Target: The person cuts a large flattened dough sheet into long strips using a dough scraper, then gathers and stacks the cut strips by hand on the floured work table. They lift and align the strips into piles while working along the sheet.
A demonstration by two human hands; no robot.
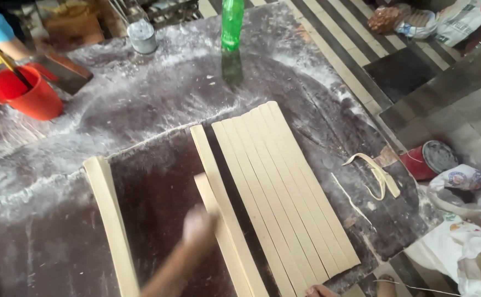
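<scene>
Several long pale dough strips (284,192) lie side by side on a dark, floured wooden table (158,104). A separate strip (210,165) lies just left of them, with a shorter one (227,247) beside it. Another strip (111,220) lies apart at the left. My left hand (199,225) is blurred with motion and sits over the near part of the shorter strip; its grip is unclear. Only the fingertips of my right hand (320,290) show at the bottom edge, by the near ends of the strips.
Thin dough trimmings (378,176) lie at the table's right edge. A green bottle (231,25) and a metal tin (141,36) stand at the far side. Another person's arm reaches a red bucket (26,93) at far left. A red can (427,159) and plastic bags (466,192) sit right.
</scene>
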